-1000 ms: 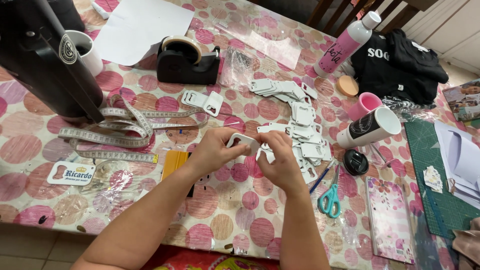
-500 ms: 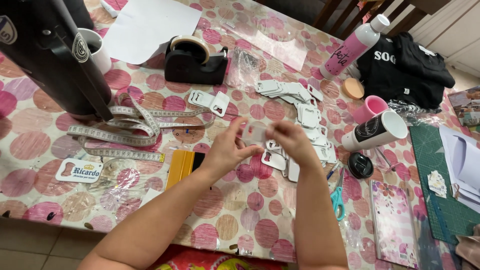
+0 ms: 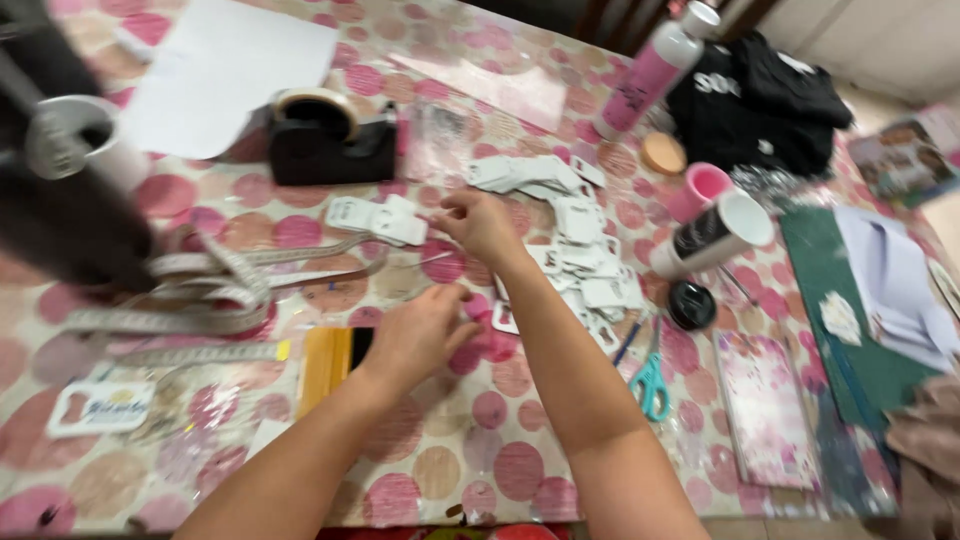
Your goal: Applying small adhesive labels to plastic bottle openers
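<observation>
Beside the black tape dispenser (image 3: 330,140), the right hand (image 3: 480,225) is pinching, seemingly, one white card tag (image 3: 385,218), while the left hand (image 3: 420,335) is hovering loosely curled, holding nothing visible.

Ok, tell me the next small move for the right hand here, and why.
Probably lower the right hand a little to the left and set what it pinches on the small stack of white tags. Its fingers are pinched together right beside that stack, though the item is too small to make out. The left hand rests lower, near the scattered white tags.
</observation>
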